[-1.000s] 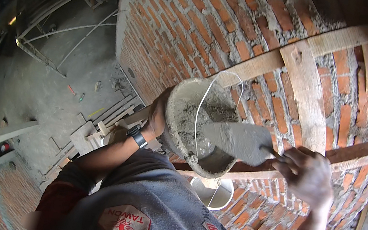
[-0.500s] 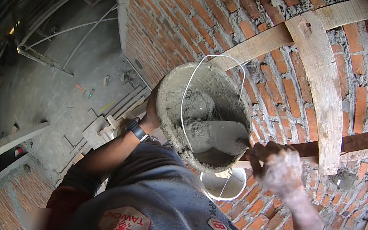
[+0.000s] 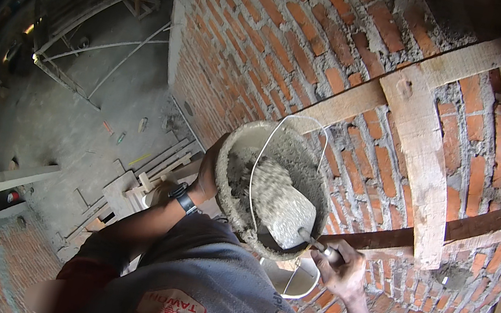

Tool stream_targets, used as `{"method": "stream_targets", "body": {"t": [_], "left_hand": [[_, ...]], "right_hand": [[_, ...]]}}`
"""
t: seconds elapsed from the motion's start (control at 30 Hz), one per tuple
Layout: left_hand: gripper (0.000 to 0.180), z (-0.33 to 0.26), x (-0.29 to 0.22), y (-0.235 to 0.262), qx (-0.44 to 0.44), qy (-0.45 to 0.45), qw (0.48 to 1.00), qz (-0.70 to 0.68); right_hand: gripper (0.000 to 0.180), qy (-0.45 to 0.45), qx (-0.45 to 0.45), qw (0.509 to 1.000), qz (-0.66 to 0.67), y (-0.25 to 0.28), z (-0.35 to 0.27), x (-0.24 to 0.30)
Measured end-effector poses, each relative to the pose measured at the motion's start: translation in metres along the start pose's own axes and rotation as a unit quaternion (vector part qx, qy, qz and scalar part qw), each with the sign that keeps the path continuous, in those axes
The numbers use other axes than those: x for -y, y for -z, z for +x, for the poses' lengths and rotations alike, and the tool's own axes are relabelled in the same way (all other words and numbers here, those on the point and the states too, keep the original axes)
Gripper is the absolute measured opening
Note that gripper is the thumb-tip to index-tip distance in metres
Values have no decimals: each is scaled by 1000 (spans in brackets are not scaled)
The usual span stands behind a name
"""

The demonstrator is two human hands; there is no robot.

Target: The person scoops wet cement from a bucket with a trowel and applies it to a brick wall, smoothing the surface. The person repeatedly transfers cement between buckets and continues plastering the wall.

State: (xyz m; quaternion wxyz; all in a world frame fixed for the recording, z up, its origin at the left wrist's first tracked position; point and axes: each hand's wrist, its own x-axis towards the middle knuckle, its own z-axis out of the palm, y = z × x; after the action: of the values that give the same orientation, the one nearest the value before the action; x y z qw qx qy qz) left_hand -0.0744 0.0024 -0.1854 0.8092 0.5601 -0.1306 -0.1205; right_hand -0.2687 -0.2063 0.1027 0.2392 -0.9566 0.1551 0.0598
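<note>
A mortar-crusted bucket (image 3: 221,198) tilts in front of my chest, its thin wire handle (image 3: 258,158) standing up across the opening. My left hand (image 3: 206,179) grips the bucket's left side; the fingers are mostly hidden behind it. In my right hand (image 3: 342,272), closed round the grip, is a trowel (image 3: 302,220). Its blade lies inside the bucket, loaded with wet grey mortar (image 3: 271,183) that looks blurred by motion. More mortar clings to the bucket's inner wall.
A brick wall (image 3: 309,31) rises ahead and to the right, crossed by wooden planks (image 3: 416,163) and a beam (image 3: 488,227). A second, pale bucket (image 3: 274,275) sits below the first. Boards (image 3: 163,172) lie on the concrete floor (image 3: 84,130) at left, near a metal frame (image 3: 68,85).
My right hand has turned and moved left and down, bringing the trowel's blade up with mortar on it. The view has shifted slightly; my left hand keeps its grip on the bucket.
</note>
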Motion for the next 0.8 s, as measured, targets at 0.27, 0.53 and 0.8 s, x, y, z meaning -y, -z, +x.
{"method": "stream_targets", "body": {"t": [0.27,0.53,0.8], "left_hand": [[50,-6,4,-5,23,-74,988,131],[45,0,4,-8,15,-117,973,197],[49,9,-12,-7,30,-99,988,111]], "right_hand": [[27,-89,-46,984,-148,-3,-25,-8],[20,12,-85,988,-125,98,13,75],[20,226,-173,935,-213,120,121,232]]}}
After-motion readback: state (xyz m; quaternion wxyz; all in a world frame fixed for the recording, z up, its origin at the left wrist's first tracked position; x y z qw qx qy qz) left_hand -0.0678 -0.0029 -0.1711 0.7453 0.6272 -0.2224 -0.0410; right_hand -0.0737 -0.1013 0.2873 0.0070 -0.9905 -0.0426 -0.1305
